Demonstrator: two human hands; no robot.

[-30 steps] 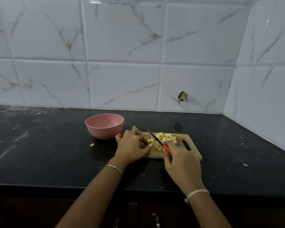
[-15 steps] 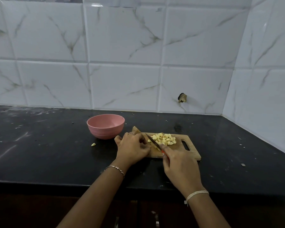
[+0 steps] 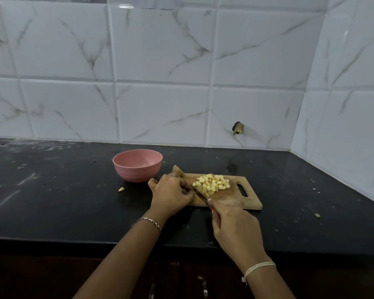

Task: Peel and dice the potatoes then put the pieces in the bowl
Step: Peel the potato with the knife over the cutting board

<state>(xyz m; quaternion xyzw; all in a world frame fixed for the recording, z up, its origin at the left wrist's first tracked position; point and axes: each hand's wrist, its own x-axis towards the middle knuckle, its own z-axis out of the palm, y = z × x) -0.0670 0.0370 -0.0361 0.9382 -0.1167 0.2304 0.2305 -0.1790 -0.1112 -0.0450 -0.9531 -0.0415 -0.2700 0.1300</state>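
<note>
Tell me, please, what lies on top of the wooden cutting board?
Pale yellow potato cubes and a steel knife blade. The left hand covers the wooden board at its left end, hiding anything beneath.

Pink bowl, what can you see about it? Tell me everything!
The pink bowl is round, matte and plastic-looking, with faint ridges low on its wall. It stands upright on the black counter, left of the wooden cutting board, and the inside that shows looks empty. The left hand lies close beside it; whether they touch cannot be told.
</note>
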